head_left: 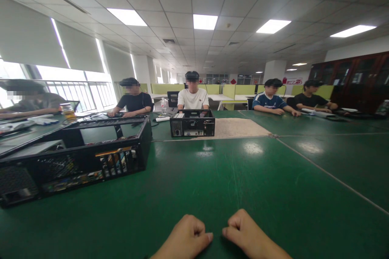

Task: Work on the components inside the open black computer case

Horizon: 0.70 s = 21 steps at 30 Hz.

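Observation:
My left hand (187,238) and my right hand (246,234) rest at the near edge of the green table (258,178), a small gap apart. Both are curled into fists with the thumbs turned toward each other, and nothing shows in either. The closest object is a black open computer case (126,168) lying to the left, away from both hands. Circuit boards and slot openings show through its side.
A smaller black computer case (193,127) stands across the table before a person in a white shirt (193,98). Beside it lies a beige board (240,128). Several other people sit around the table. A bottle (164,106) and a jar (67,111) stand at the left.

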{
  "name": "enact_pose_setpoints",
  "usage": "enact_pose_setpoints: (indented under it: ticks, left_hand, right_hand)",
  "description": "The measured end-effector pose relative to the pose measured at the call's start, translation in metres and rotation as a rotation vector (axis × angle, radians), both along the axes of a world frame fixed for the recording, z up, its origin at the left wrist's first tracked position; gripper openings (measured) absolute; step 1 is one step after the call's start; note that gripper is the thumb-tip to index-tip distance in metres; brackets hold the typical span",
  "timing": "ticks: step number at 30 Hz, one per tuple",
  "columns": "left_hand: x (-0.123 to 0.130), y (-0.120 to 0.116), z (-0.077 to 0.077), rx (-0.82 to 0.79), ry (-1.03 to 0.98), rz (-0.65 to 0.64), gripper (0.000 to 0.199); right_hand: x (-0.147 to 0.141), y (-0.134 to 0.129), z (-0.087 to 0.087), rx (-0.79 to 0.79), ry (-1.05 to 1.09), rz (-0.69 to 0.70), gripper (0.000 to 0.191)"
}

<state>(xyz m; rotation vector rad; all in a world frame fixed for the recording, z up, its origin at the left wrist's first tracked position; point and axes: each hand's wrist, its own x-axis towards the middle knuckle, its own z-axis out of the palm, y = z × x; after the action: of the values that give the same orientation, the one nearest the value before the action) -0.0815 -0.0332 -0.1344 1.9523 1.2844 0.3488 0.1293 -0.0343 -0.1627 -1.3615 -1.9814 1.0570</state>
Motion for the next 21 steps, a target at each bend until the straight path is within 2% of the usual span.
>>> enact_pose_setpoints:
  ticks: [21]
  left_hand:
    - [-0.0009, 0.0001, -0.0039, 0.012, -0.016, -0.014, 0.039]
  right_hand:
    - [0.0006, 0.0006, -0.0034, 0.035, -0.058, -0.003, 0.038]
